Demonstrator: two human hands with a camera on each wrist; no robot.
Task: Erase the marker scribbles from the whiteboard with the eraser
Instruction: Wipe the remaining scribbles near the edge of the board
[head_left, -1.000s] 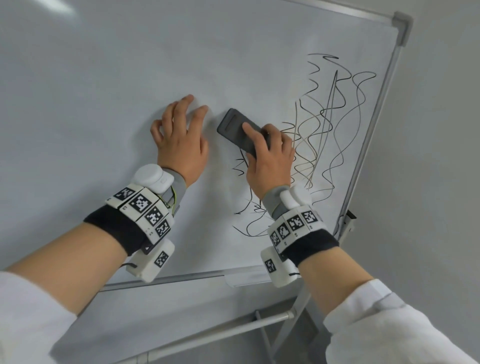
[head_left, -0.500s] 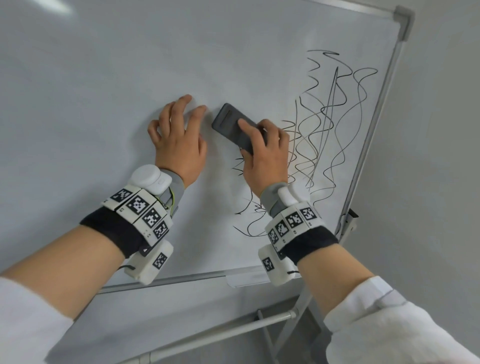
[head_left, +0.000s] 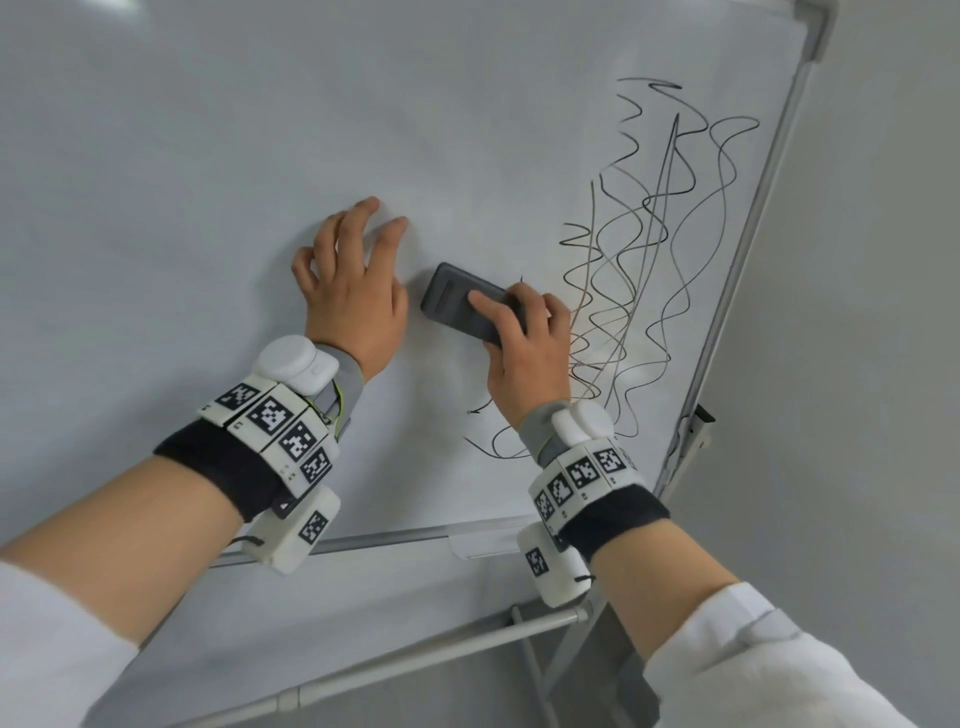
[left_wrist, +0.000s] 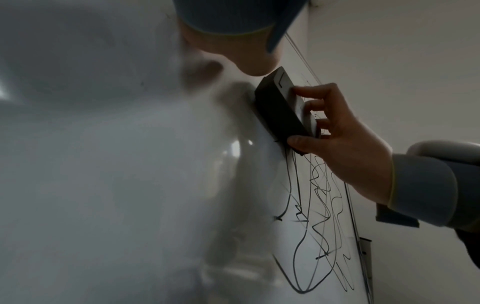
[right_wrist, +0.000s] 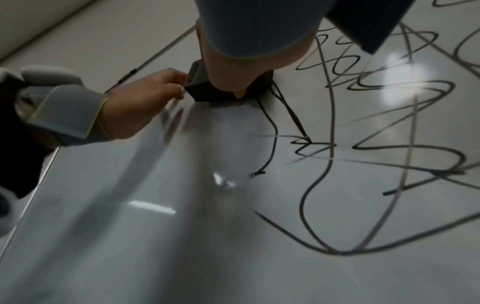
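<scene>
The whiteboard (head_left: 260, 208) fills the head view, with black marker scribbles (head_left: 649, 249) across its right part. My right hand (head_left: 524, 343) grips a dark grey eraser (head_left: 457, 304) and holds it flat on the board at the left edge of the scribbles. In the left wrist view the eraser (left_wrist: 280, 111) lies between the thumb and fingers of my right hand (left_wrist: 337, 139), above the scribbles (left_wrist: 319, 216). My left hand (head_left: 353, 291) rests on the board just left of the eraser, fingers spread, holding nothing. In the right wrist view the eraser (right_wrist: 197, 86) shows beside my left hand (right_wrist: 140, 100).
The board's metal frame (head_left: 737, 291) runs along the right edge, with a small clip (head_left: 696, 431) low on it. A narrow tray (head_left: 483, 540) sits at the bottom edge. Stand bars (head_left: 415, 654) cross below. A plain wall (head_left: 857, 364) lies to the right.
My right hand has slid the eraser down and slightly left on the board. Short marks left of the right thumb no longer show. My left hand has stayed put.
</scene>
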